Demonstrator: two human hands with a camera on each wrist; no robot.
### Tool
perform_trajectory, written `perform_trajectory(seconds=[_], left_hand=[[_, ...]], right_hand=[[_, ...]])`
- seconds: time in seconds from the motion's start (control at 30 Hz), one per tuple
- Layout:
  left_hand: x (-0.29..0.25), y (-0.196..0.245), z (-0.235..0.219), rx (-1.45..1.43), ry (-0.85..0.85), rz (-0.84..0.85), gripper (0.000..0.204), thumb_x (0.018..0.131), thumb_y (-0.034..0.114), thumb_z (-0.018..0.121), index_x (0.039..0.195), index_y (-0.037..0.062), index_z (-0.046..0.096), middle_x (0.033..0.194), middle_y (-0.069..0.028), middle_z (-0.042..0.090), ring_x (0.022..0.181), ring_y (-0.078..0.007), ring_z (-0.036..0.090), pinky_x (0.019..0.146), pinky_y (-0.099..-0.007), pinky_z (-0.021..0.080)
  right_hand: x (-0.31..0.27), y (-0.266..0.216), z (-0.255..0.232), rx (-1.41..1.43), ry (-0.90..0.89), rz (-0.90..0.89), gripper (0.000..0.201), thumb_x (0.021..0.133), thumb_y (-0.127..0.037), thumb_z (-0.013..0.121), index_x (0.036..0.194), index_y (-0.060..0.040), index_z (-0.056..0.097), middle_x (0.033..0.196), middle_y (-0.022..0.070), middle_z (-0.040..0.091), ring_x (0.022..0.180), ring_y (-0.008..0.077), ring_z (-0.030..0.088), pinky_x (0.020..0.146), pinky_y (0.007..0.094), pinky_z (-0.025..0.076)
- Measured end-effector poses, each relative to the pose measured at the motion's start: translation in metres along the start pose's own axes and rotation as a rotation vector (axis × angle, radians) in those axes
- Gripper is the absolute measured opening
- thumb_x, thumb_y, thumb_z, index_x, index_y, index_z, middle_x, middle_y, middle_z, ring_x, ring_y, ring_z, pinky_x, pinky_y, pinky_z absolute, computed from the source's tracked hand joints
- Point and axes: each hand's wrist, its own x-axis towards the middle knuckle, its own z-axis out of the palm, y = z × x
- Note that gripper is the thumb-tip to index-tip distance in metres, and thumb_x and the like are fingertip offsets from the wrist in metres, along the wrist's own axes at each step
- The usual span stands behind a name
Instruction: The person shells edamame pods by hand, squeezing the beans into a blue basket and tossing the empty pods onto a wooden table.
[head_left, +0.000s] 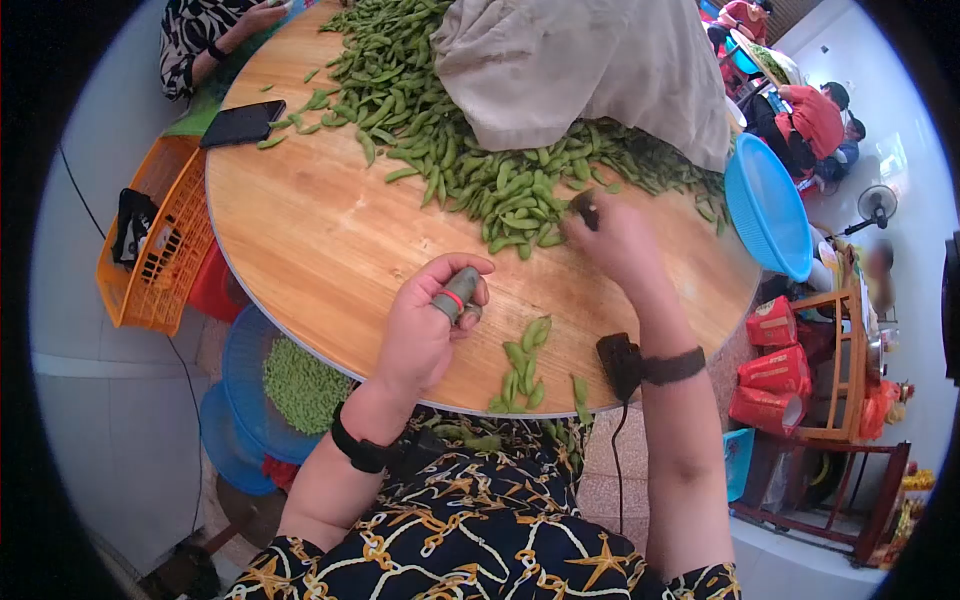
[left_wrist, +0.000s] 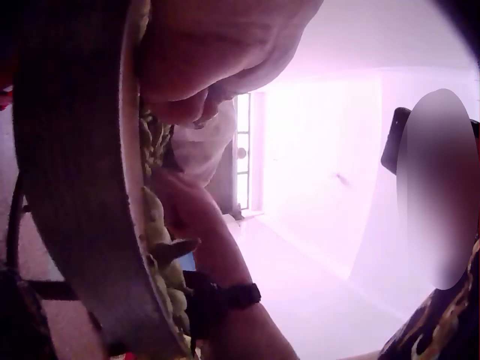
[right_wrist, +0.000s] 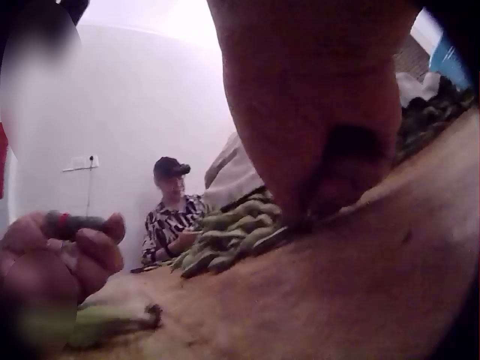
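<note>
Because the pods (head_left: 500,190) are heaped across the far middle of the table (head_left: 310,220), the right hand (head_left: 605,235) reaches out to the heap's near fringe, its fingers bent downward; whether they pinch a pod I cannot tell, since the hand hides their tips. The left hand (head_left: 430,315) hovers over the table's near middle, fingers curled toward the palm; no pod shows, but the palm is hidden, so I cannot tell if it holds one. A grey sleeve (head_left: 460,288) with a red band wraps one digit, presumably to spare the skin. A pale cloth (head_left: 600,80) lies over the heap's back, perhaps to keep the pods fresh, and a few loose pods (head_left: 522,370) sit by the table's near edge, probably for easy reach. Below the table's left edge, a blue tub (head_left: 238,350) holds shelled beans (head_left: 303,385), handy for the left hand. As for room, bare wood spreads over the table's left side up to the phone (head_left: 243,123) at its rim. On the table's right, a blue basket (head_left: 765,205) crowds the rim, and a black cord (head_left: 617,470) hanging past the near edge could snag.
</note>
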Motion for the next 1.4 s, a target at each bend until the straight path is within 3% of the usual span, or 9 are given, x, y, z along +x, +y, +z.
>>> perform_trajectory(seconds=[0.27,0.37,0.43,0.57,0.67,0.73,0.83,1.13,1.4], left_hand=[[0.000,-0.014,0.014,0.424,-0.074,0.019,0.025,0.083,0.001,0.050,0.107,0.0042,0.056,0.082,0.0005,0.053,0.071,-0.0064,0.049,0.062,-0.0188,0.041],[-0.001,-0.013,0.027,0.719,-0.144,0.234,0.029,0.082,0.001,0.052,0.110,0.0049,0.055,0.085,-0.0001,0.053,0.076,-0.0083,0.050,0.066,-0.0223,0.043],[0.001,-0.008,0.039,1.091,-0.195,0.423,0.034,0.081,-0.002,0.052,0.113,0.0060,0.054,0.089,-0.0020,0.054,0.079,-0.0110,0.051,0.068,-0.0258,0.044],[0.002,-0.020,0.042,1.126,-0.194,0.544,0.032,0.081,0.000,0.052,0.113,0.0038,0.052,0.087,-0.0045,0.055,0.080,-0.0141,0.053,0.070,-0.0284,0.044],[0.004,-0.028,0.039,0.804,-0.126,0.387,0.026,0.082,0.004,0.053,0.108,0.0039,0.053,0.081,-0.0044,0.056,0.071,-0.0125,0.054,0.060,-0.0262,0.044],[0.003,-0.023,0.037,0.136,-0.063,-0.115,0.019,0.084,0.009,0.054,0.102,0.0048,0.054,0.073,-0.0025,0.055,0.056,-0.0067,0.050,0.047,-0.0194,0.037],[0.004,-0.021,0.034,0.127,-0.047,-0.087,0.017,0.085,0.012,0.056,0.101,0.0059,0.054,0.070,-0.0002,0.054,0.048,-0.0018,0.045,0.040,-0.0144,0.028],[0.005,-0.023,0.021,-0.125,-0.109,-0.087,0.022,0.076,0.011,0.067,0.094,0.0036,0.057,0.082,-0.0034,0.059,0.067,-0.0080,0.057,0.055,-0.0157,0.044],[0.007,-0.022,0.018,-0.081,-0.049,0.005,0.016,0.077,0.007,0.065,0.089,0.0024,0.057,0.082,-0.0031,0.059,0.072,-0.0107,0.057,0.064,-0.0216,0.046]], right_hand=[[-0.044,-0.011,-0.009,0.011,-0.114,-0.055,0.016,0.074,-0.018,0.060,0.076,-0.0021,0.059,0.070,0.0214,0.059,0.066,0.0366,0.058,0.058,0.0431,0.046],[-0.061,-0.016,-0.023,0.179,-0.024,0.077,0.017,0.074,-0.017,0.063,0.075,-0.0010,0.059,0.065,0.0145,0.061,0.057,0.0278,0.059,0.053,0.0364,0.046],[-0.071,-0.022,-0.036,0.601,-0.336,0.231,0.018,0.076,-0.019,0.065,0.076,-0.0020,0.059,0.060,0.0021,0.056,0.050,0.0122,0.052,0.046,0.0261,0.041],[-0.089,-0.017,-0.028,0.945,-0.489,0.412,0.017,0.080,-0.021,0.063,0.081,-0.0041,0.058,0.059,-0.0061,0.048,0.050,0.0034,0.042,0.043,0.0194,0.033],[-0.097,-0.017,-0.022,1.220,-0.328,0.418,0.016,0.088,-0.021,0.053,0.089,-0.0056,0.056,0.060,-0.0066,0.044,0.050,0.0030,0.038,0.043,0.0178,0.030],[-0.099,-0.018,-0.014,1.250,-0.337,0.398,0.017,0.090,-0.021,0.050,0.094,-0.0054,0.055,0.062,-0.0062,0.045,0.051,0.0031,0.039,0.044,0.0177,0.031],[-0.105,-0.023,-0.010,1.266,-0.438,0.401,0.022,0.092,-0.020,0.044,0.107,-0.0057,0.052,0.067,-0.0050,0.046,0.056,0.0034,0.042,0.048,0.0178,0.033],[-0.109,-0.026,-0.001,1.787,-0.593,0.505,0.015,0.091,-0.020,0.047,0.090,-0.0074,0.054,0.064,-0.0051,0.045,0.054,0.0028,0.039,0.047,0.0172,0.032],[-0.115,-0.039,-0.010,1.396,-0.558,0.321,0.020,0.093,-0.024,0.042,0.083,-0.0085,0.051,0.065,-0.0044,0.046,0.056,0.0038,0.039,0.048,0.0179,0.030]])
